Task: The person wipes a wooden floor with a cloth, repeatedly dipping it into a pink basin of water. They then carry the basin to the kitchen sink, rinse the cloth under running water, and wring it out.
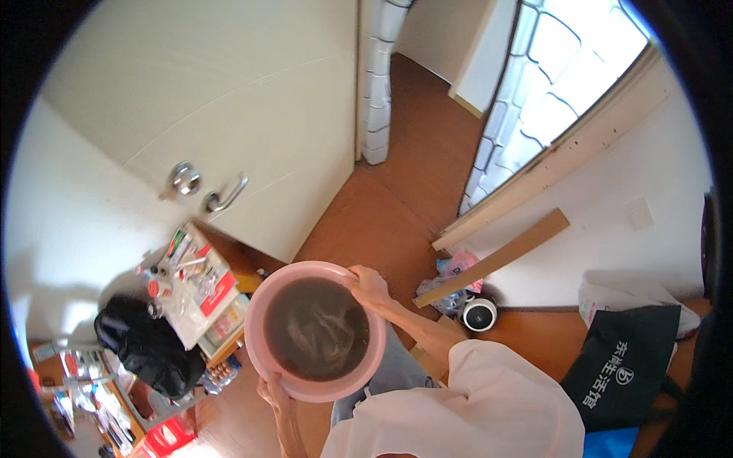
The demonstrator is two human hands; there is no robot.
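Observation:
A round pink plastic basin (256, 366) is held out in front of my body, above the floor. Dark greyish-brown murky water (315, 329) fills much of it, with pale streaks of reflection on its surface. My left hand (274, 392) grips the rim at the lower left, its fingers partly hidden by the basin. On the opposite side, my right hand (366, 288) clasps the upper right rim, thumb over the edge. What lies beneath the water's surface cannot be seen.
A cream door (275, 143) with a metal lever handle (228, 194) stands open beside a doorway with patterned curtains (518, 114). A cluttered cabinet (197, 286) and black bag (149, 346) are left. Right, a wooden board (492, 257) leans near a white round container (480, 314).

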